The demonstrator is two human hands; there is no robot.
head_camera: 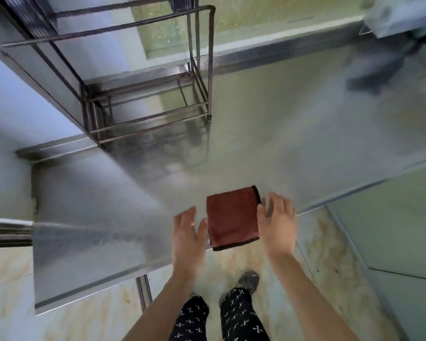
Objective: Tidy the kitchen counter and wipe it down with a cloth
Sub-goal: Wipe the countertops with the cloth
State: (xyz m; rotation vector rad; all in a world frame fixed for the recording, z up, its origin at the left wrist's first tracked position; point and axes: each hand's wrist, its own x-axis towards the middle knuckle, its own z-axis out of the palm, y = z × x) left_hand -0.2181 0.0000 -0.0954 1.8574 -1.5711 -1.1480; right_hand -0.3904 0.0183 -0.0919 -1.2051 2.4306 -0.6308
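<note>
A folded reddish-brown cloth [233, 217] lies at the near edge of the steel counter [293, 148], between the left hand [188, 233] and right hand [277, 223], both open with fingers spread; an empty wire rack [148, 104] stands further back

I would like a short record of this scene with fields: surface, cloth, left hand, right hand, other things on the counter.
surface: steel counter, shiny, seen from above
cloth: reddish-brown cloth, folded into a square, lying flat at the near edge of the counter, one corner slightly over the edge
left hand: open, fingers spread, just left of the cloth, not gripping it
right hand: open, fingers spread, at the cloth's right edge, not gripping it
other things: empty metal rack at the back left; a blurred dark object at the far right
</note>
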